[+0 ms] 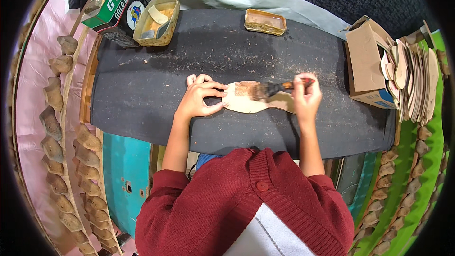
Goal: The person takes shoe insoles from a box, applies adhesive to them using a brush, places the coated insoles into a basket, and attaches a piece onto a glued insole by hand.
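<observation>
Insole (246, 98) between hands — left hand (201, 97) pinning, right hand (307, 97) brushing.

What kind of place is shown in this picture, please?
Probably a small shoemaking workshop. A right hand brushes glue onto an insole-shaped piece that the left hand steadies on a dark bench. Stacked soles and a glue tray stand nearby.

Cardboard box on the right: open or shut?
Open. The cardboard box has its top flaps folded up and apart, and it stands on the dark table beside stacked sole cutouts.
</observation>
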Tool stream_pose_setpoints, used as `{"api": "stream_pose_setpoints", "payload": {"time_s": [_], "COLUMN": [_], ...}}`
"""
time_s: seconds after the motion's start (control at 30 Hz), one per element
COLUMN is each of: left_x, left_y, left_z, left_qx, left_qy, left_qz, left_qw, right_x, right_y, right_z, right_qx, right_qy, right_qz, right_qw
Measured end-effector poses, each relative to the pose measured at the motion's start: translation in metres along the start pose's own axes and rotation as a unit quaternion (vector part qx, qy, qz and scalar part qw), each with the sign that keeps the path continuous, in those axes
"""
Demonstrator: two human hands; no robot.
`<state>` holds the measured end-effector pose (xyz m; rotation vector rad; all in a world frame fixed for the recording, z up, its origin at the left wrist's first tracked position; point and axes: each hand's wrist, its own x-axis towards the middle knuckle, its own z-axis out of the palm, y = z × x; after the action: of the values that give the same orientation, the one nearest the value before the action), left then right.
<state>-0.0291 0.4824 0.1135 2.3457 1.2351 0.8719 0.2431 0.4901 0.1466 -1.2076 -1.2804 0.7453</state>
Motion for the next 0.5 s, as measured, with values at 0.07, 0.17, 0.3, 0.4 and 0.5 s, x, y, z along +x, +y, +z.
{"api": "stream_pose_setpoints", "payload": {"time_s": [0.07, 0.17, 0.3, 0.4, 0.5], "left_x": [0.001, 0.001, 0.000, -0.003, -0.003], "left_y": [-0.001, -0.001, -0.001, -0.001, -0.002], "left_z": [0.001, 0.002, 0.002, 0.001, 0.001], "left_qx": [-0.004, -0.008, -0.008, -0.002, 0.004], "left_qy": [0.008, 0.009, 0.011, 0.014, 0.012], "left_qz": [0.014, 0.005, -0.003, -0.004, -0.007], "left_qw": [1.000, 1.000, 1.000, 1.000, 1.000], "right_x": [-0.005, -0.013, -0.016, -0.015, -0.013], "right_y": [0.004, 0.005, 0.014, 0.012, 0.009], "right_z": [0.018, 0.036, 0.021, 0.001, -0.020], "right_qx": [0.033, 0.044, 0.031, -0.003, -0.023], "right_qy": [-0.017, -0.058, -0.043, -0.013, 0.008], "right_qz": [0.010, 0.013, 0.018, 0.018, 0.003], "right_qw": [0.999, 0.997, 0.998, 1.000, 1.000]}}
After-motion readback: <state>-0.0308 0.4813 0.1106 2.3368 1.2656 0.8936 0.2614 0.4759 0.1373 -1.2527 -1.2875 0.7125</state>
